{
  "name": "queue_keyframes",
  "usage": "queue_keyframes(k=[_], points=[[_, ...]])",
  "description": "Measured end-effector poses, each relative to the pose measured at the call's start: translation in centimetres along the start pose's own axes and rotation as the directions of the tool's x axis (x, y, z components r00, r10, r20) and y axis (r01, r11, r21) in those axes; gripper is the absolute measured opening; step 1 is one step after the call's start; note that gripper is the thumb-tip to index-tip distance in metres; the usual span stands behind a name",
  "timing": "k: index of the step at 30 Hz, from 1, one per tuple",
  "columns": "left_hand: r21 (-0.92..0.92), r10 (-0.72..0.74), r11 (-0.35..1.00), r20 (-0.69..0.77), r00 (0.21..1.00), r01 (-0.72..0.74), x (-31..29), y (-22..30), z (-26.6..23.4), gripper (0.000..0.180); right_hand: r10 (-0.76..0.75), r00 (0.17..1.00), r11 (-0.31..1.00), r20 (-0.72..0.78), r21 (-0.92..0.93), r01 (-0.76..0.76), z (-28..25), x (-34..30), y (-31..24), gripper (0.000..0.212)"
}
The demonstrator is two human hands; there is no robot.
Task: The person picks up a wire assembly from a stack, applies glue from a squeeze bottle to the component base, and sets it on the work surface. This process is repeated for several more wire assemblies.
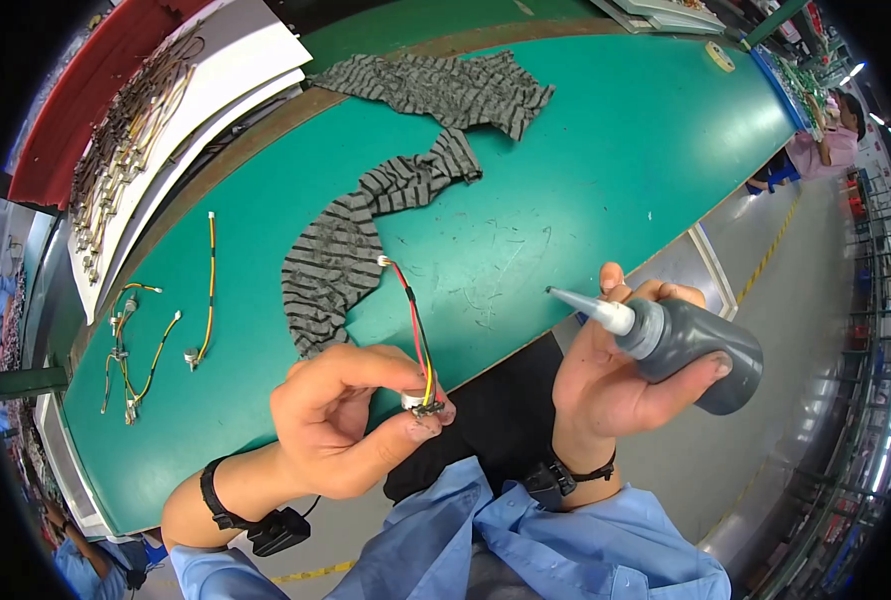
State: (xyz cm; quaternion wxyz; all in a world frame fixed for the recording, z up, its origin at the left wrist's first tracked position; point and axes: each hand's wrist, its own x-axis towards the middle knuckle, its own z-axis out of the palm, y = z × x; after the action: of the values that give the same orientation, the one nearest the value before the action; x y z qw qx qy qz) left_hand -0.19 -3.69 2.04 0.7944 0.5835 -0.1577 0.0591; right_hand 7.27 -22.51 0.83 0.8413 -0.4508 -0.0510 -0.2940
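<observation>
My left hand [351, 415] pinches a small round metal part with a wire lead [418, 330] between thumb and fingers. Its red, yellow and black wires rise to a white connector, which shows in front of a grey striped cloth [331, 260]. On the right, my right hand [616, 385] is wrapped round a dark grey squeeze bottle [706, 350] with a pale tapered nozzle. The bottle is tilted, and its tip points left, apart from the wired part.
More wired parts [131, 355] lie on the green table [606, 190] at the left. A white board [216, 65] at the far left carries many similar pieces. Another striped cloth [446, 90] and a tape roll [720, 56] lie farther back. A person [826, 145] sits at the far right.
</observation>
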Motion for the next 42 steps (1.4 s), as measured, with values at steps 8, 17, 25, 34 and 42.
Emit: queue_keyframes(k=[8,17,25,34,42], points=[[0.389,0.107,0.921,-0.343,0.933,0.037,5.2,1.3,-4.8,0.017,-0.025,0.930,0.984,0.366,-0.156,0.088,1.5,3.1,0.1,0.055],[0.525,0.021,0.823,-0.408,0.913,0.216,4.7,-1.2,-7.1,0.016,0.259,0.529,0.942,0.808,-0.331,0.045,8.3,2.6,2.5,0.025],[0.938,0.193,0.340,-0.143,0.971,0.071,4.6,-1.2,-7.7,0.014,0.477,0.366,0.791,0.800,-0.571,0.219,8.9,3.0,3.1,0.024],[0.938,0.163,0.341,-0.119,0.979,0.057,4.4,-0.3,-7.6,0.016,0.235,0.647,0.765,0.726,-0.549,0.338,6.2,4.6,-1.3,0.043],[0.375,0.141,0.922,-0.090,0.986,-0.098,2.7,1.6,-2.6,0.020,-0.055,0.906,0.998,0.421,0.033,0.046,5.1,-0.2,-1.6,0.058]])
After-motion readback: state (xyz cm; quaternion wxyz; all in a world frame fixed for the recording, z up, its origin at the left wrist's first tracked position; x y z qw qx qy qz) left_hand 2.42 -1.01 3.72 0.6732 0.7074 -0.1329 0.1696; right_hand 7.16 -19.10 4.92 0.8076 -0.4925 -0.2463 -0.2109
